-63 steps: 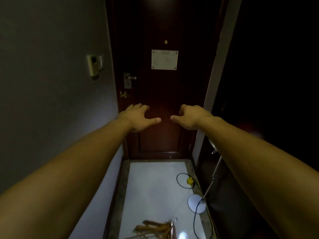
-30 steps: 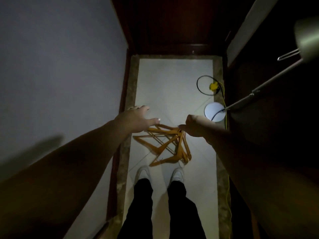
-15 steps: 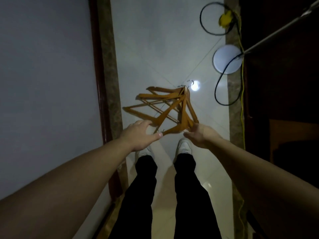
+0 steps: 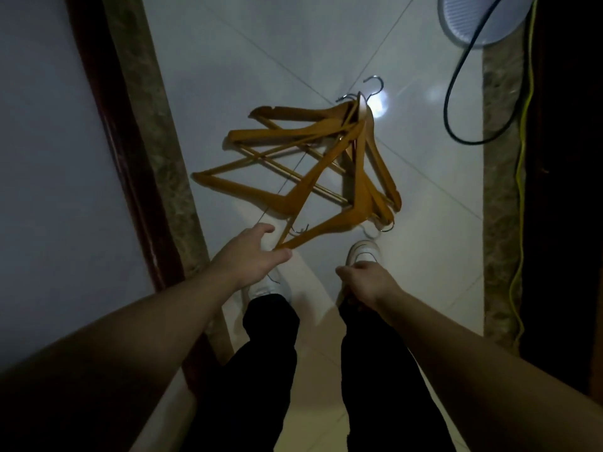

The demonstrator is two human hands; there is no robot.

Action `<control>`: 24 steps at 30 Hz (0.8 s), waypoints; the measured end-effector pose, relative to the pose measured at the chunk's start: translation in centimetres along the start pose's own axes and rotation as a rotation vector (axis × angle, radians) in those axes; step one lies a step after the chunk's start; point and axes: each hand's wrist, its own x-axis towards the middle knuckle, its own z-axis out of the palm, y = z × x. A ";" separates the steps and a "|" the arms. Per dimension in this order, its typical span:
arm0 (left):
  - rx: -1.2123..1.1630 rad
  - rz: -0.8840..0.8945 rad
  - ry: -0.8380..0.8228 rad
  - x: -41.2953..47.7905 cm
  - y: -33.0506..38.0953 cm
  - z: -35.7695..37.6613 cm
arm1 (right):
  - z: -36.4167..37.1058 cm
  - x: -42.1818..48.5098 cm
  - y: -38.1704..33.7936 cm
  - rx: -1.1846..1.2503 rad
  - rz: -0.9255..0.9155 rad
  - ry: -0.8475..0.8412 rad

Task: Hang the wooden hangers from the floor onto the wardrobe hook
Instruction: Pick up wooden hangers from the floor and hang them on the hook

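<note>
Several wooden hangers (image 4: pixel 321 164) with metal hooks lie in a loose tangle on the white tiled floor (image 4: pixel 248 57), just in front of my white shoes. My left hand (image 4: pixel 249 257) reaches down with fingers spread and relaxed, and its thumb and fingertips sit right at the near tip of the lowest hanger. My right hand (image 4: pixel 367 282) hangs lower, over my right shoe, with its fingers curled under and nothing visible in it. No wardrobe hook is in view.
A grey wall (image 4: pixel 52 158) with a dark skirting board runs along the left. A round white lamp base (image 4: pixel 476 17), a black cable (image 4: pixel 456 102) and a yellow cable (image 4: pixel 522 151) lie at the right by dark furniture. My black-trousered legs fill the bottom centre.
The view tilted from the door down to the floor and moved nearer the hangers. Both hands dropped; the left now reaches the tip of the nearest hanger, and the right has drawn back.
</note>
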 end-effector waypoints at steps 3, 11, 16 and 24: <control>0.047 0.010 -0.008 4.5 -0.5 1.8 | 0.5 4.7 1.0 -0.021 0.003 0.030; 0.092 0.066 0.048 14.3 -0.1 5.8 | 1.4 14.5 1.2 0.296 0.045 0.057; 0.216 0.088 0.349 18.8 0.5 6.9 | 2.2 19.6 0.9 0.566 0.084 0.053; 0.450 -0.023 0.424 21.9 0.9 8.6 | 3.4 23.0 1.9 1.063 -0.023 -0.080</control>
